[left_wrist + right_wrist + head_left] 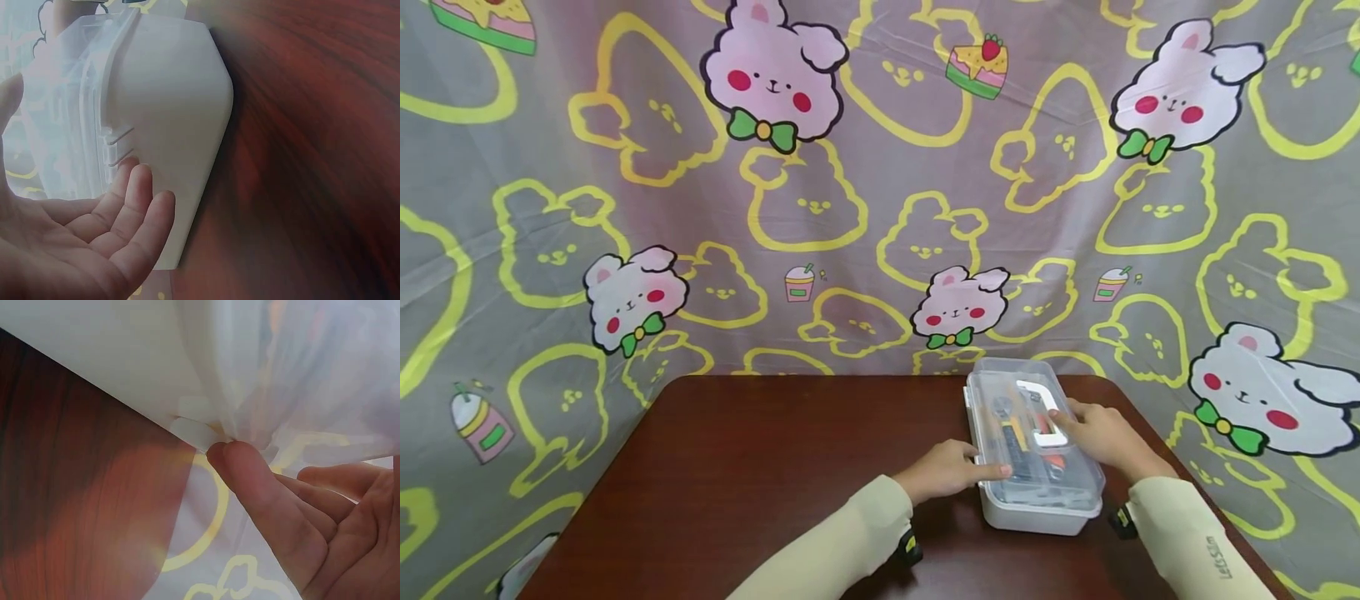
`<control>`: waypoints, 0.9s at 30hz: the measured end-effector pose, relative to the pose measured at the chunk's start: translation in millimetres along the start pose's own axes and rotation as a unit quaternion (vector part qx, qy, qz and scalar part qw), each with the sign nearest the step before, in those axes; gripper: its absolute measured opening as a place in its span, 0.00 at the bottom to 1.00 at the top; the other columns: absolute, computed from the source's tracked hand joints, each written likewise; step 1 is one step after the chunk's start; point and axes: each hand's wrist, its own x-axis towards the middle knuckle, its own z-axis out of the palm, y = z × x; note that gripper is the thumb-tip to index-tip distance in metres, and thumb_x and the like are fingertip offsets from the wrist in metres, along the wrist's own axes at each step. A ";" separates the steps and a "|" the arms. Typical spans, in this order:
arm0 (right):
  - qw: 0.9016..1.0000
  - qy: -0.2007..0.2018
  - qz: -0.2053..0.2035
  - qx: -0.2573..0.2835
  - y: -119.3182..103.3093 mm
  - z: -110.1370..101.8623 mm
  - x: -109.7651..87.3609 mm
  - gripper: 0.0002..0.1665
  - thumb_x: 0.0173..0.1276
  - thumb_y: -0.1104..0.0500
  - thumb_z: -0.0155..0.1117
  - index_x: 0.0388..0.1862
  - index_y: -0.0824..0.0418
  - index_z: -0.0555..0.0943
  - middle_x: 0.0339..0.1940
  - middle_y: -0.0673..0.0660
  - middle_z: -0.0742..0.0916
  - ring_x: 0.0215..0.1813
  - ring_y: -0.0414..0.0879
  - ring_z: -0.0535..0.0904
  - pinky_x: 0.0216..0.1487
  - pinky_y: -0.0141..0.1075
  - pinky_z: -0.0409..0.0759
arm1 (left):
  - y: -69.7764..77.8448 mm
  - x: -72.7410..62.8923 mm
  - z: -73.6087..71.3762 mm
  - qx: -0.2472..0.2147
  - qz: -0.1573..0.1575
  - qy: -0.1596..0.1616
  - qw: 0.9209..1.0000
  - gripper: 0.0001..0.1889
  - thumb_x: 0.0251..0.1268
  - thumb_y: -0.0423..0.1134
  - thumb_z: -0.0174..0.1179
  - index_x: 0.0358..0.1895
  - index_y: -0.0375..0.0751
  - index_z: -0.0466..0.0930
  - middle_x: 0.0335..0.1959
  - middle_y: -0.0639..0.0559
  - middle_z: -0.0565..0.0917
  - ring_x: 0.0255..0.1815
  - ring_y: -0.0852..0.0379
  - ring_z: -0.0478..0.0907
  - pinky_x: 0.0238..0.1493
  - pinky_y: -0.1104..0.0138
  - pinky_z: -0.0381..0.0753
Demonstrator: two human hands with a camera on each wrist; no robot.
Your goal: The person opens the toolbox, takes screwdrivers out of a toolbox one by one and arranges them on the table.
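A storage box point(1037, 517) with a white base and a clear lid point(1075, 487) sits on the right of the table. A white handle point(1054, 440) lies on the lid. Through the plastic show a yellow-handled item point(1015, 433) and some orange pieces. My left hand point(951, 471) holds the box's left side, thumb over the lid, bent fingers point(140, 187) by a hinge-like joint point(112, 153) in the left wrist view. At the opposite side, my right hand point(1105, 433) holds the edge, its thumb on top near the handle and its fingertips point(244, 459) at a white latch point(194, 431).
The dark red-brown table point(790, 450) has rounded far corners and stretches left of the box. A grey curtain point(850, 208) with cartoon rabbits hangs right behind it and along both sides. The box lies close to the table's right edge.
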 end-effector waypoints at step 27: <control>0.999 -0.032 -0.021 0.028 -33.0 16.4 -7.3 0.52 0.68 0.30 0.52 0.74 0.68 0.60 0.49 0.60 0.84 0.44 0.49 0.79 0.50 0.55 0.76 | -22.5 -32.1 -33.3 -0.039 0.018 -0.018 0.999 0.27 0.55 0.60 0.68 0.43 0.37 0.84 0.25 0.49 0.82 0.25 0.57 0.77 0.24 0.67 0.73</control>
